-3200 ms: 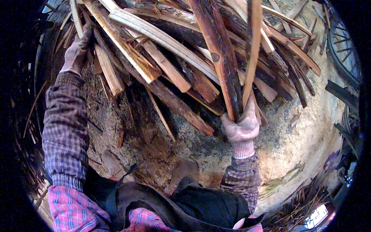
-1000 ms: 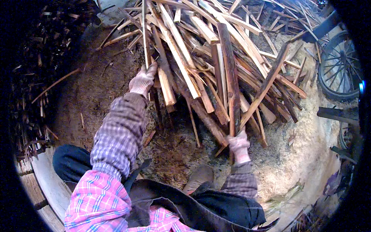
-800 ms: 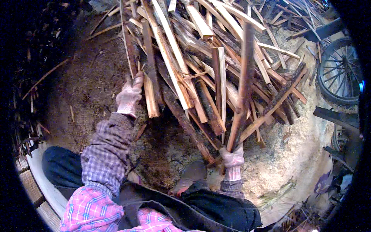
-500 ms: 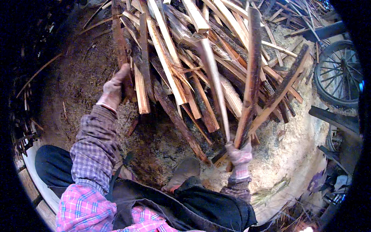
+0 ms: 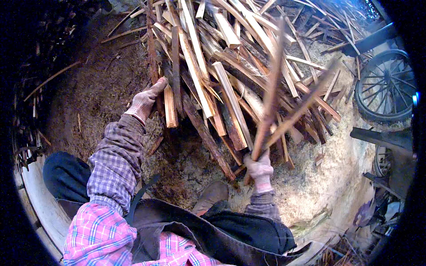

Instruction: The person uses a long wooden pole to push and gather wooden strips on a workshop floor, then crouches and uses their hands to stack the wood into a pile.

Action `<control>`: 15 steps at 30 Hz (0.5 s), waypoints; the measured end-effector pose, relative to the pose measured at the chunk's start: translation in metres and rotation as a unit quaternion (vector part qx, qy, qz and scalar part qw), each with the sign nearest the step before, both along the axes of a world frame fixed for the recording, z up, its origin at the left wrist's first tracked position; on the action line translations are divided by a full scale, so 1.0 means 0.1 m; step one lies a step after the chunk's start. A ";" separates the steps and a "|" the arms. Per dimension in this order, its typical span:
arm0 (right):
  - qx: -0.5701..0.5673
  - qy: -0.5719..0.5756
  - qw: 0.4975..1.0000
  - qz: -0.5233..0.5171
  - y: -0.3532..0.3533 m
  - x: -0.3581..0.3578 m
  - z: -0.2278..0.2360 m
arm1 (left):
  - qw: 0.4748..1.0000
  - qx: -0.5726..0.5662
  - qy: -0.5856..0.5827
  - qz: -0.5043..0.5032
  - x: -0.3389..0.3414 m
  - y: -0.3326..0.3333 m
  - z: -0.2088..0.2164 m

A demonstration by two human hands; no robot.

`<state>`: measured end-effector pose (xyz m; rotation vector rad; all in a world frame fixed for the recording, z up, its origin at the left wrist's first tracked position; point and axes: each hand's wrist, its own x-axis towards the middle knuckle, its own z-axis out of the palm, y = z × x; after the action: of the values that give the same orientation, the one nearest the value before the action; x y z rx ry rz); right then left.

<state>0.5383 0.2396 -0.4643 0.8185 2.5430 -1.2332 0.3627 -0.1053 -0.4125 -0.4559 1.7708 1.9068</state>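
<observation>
My left hand (image 5: 143, 103), in a pale work glove, is closed round the lower part of a long dark wood strip (image 5: 152, 51) at the left edge of the woodpile (image 5: 248, 66). My right hand (image 5: 259, 170), also gloved, grips the near ends of a few wood strips. Two bark-edged ones fan up out of it: one stands nearly straight (image 5: 271, 84), and the other leans to the right (image 5: 306, 104), both blurred by motion. A pale split strip (image 5: 227, 95) also runs down to this hand; whether it is in the grip I cannot tell.
Sawdust-covered ground (image 5: 102, 84) lies left of the pile, and paler ground (image 5: 319, 190) right of it. A spoked wheel (image 5: 387, 86) with a black tyre stands at the right, near dark beams (image 5: 377, 136). My shoe (image 5: 211, 195) rests close to the pile's near end.
My right hand has moved left with its strips, and the pale strip now lies lower and further left. The dark strip in my left hand has shifted right, closer to the pile.
</observation>
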 end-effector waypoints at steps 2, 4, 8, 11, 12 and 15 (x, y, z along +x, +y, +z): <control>0.050 -0.064 0.996 0.038 -0.06 -0.02 -0.06 | 1.000 0.013 -0.002 0.007 -0.01 -0.02 -0.05; 0.008 -0.087 0.995 0.050 -0.14 -0.04 0.00 | 0.999 0.026 0.001 0.024 -0.03 -0.16 -0.13; 0.065 -0.087 0.992 0.063 -0.08 -0.02 -0.12 | 0.996 -0.073 0.005 0.043 0.04 0.09 0.10; 0.040 -0.059 0.996 0.044 -0.18 -0.03 -0.08 | 0.995 -0.052 -0.021 0.080 0.07 0.21 0.18; -0.074 -0.022 0.997 0.014 -0.19 -0.03 -0.05 | 0.995 -0.052 -0.013 0.080 0.07 0.19 0.16; -0.043 -0.031 0.998 0.041 -0.22 -0.08 0.04 | 0.994 -0.059 0.014 0.087 0.07 0.10 0.14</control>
<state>0.5301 0.2179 -0.4607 0.7154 2.4310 -1.2603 0.3693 -0.0957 -0.3989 -0.6473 1.9249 1.9392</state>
